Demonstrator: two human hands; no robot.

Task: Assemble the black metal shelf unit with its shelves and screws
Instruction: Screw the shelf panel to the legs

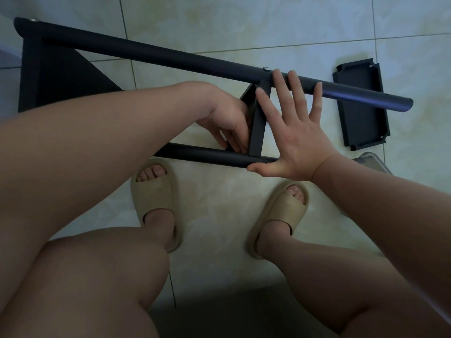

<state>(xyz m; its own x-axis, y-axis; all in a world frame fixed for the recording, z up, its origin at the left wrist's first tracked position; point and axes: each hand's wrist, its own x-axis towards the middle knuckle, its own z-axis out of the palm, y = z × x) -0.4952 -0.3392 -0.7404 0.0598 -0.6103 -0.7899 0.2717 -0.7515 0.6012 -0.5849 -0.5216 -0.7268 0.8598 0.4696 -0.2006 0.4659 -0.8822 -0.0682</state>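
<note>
The black shelf frame lies on its side on the tiled floor. Its far pole (170, 54) runs from upper left to right, and a nearer pole (207, 156) lies just in front of my feet. A small black shelf (256, 125) stands on edge between the two poles. My left hand (227, 120) reaches in behind that shelf, with fingers curled at its lower corner by the near pole; whatever they hold is hidden. My right hand (292, 128) is spread flat, fingertips on the far pole, thumb at the near pole's end. A screw head (265, 68) sits on the far pole.
A loose black shelf tray (361, 103) lies on the floor at the right, under the far pole's end. A larger black shelf (58, 81) is fixed at the frame's left end. My feet in tan slippers (156, 201) stand close to the near pole. A pale object (373, 162) lies at right.
</note>
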